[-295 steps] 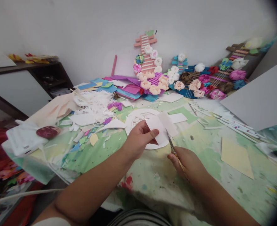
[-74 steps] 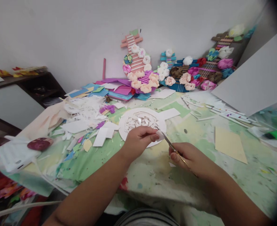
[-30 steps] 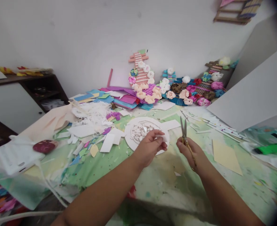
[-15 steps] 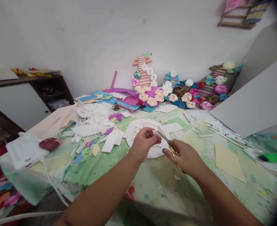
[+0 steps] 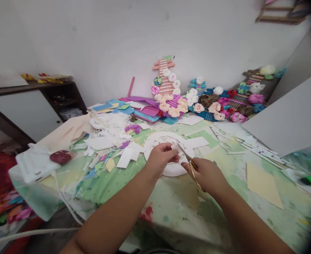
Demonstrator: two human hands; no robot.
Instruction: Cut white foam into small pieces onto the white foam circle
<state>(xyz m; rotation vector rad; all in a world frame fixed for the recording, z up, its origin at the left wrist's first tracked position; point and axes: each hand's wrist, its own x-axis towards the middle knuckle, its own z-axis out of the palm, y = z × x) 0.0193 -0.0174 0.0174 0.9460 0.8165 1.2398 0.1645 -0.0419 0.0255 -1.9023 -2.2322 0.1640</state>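
Observation:
My left hand (image 5: 162,158) pinches a small piece of white paper (image 5: 174,147) between thumb and fingers. In my right hand (image 5: 205,173) is a pair of gold-handled scissors (image 5: 189,159), its blades reaching up to the paper's right edge. Both hands are over a round white plate (image 5: 148,141) scattered with small white cuttings. A white paper strip (image 5: 197,142) lies across the plate's right rim. Whether the blades are fully closed is too small to tell.
White shredded paper (image 5: 110,123), coloured sheets (image 5: 144,109) and white cards (image 5: 125,157) lie left and behind. Flower-decorated stick crafts (image 5: 168,88) lean on the wall. A yellow sheet (image 5: 262,185) and rolled paper sticks (image 5: 261,151) lie right. A cable (image 5: 65,197) hangs over the left edge.
The view has shifted slightly, so the table things sit a little further right. The paper in my left hand shows less than before, and the scissors stay close to it.

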